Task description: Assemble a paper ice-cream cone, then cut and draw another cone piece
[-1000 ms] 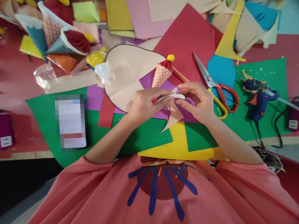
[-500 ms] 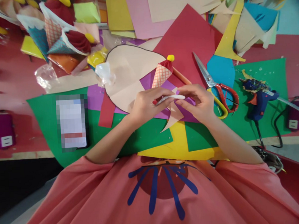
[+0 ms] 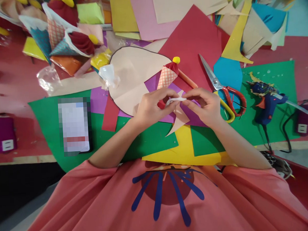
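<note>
Between my hands is a thin white strip (image 3: 177,99) that looks like soft modelling clay. My left hand (image 3: 156,105) pinches one end with thumb and fingers. My right hand (image 3: 203,102) has its thumb and fingertips closed on the other end. Just beyond lies a small checked paper cone (image 3: 166,77) with a dark red top and a yellow ball (image 3: 176,60). An orange stick (image 3: 187,78) runs from beside it toward my right hand. Under my hands is a pointed beige paper scrap (image 3: 179,119). Something red (image 3: 161,104) shows by my left fingers, partly hidden.
Scissors (image 3: 215,83) lie open-bladed right of my right hand, by yellow handles (image 3: 230,115). A blue glue gun (image 3: 264,106) with a cord sits farther right. A phone (image 3: 75,126) rests at left. Finished cones (image 3: 75,43) and clay packets (image 3: 67,64) crowd the back left.
The right fingertips have closed in on the strip's right end, which stuck out rounded before and now looks thinner. Both hands otherwise stay nearly in place.
</note>
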Action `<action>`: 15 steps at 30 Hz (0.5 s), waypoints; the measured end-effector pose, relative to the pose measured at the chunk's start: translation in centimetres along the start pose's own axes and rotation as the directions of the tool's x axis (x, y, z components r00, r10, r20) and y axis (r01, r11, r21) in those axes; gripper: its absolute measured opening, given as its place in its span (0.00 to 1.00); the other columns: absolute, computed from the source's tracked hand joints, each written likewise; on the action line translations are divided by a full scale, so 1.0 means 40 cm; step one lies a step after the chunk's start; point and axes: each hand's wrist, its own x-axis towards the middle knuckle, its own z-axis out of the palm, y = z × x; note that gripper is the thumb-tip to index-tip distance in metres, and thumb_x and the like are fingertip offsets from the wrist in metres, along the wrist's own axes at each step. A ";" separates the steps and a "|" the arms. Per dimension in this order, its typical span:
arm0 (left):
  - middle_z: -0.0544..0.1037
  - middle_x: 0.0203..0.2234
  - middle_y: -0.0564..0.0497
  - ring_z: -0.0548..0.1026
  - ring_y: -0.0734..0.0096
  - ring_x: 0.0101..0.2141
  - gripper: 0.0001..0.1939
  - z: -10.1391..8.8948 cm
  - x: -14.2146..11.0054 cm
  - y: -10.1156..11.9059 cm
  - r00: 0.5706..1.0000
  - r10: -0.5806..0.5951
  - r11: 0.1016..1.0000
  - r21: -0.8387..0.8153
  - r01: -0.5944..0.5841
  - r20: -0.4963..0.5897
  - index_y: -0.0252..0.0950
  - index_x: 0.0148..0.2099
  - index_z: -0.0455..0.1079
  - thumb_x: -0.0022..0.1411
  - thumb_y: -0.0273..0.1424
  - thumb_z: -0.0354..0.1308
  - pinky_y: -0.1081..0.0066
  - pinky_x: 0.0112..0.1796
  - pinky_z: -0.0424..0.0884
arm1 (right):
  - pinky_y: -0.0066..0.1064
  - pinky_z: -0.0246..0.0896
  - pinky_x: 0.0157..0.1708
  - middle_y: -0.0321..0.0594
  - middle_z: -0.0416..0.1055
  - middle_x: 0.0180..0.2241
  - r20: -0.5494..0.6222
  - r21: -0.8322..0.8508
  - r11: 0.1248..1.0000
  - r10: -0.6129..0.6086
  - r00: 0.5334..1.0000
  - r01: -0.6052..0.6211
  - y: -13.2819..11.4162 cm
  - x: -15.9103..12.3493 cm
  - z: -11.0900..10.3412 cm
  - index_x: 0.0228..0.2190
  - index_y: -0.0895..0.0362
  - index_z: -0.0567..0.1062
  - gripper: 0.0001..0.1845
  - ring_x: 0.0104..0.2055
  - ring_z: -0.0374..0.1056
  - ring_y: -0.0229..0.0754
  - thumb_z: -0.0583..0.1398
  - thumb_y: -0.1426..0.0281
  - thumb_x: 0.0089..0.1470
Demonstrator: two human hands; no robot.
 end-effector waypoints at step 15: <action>0.79 0.34 0.51 0.76 0.81 0.30 0.11 0.007 -0.001 0.003 0.975 -0.201 0.936 -0.275 0.219 0.093 0.35 0.41 0.72 0.60 0.37 0.62 0.81 0.31 0.72 | 0.30 0.72 0.39 0.33 0.79 0.33 -0.014 -0.027 0.991 -0.130 0.991 0.129 -0.001 0.004 -0.004 0.34 0.52 0.78 0.05 0.37 0.75 0.36 0.64 0.73 0.53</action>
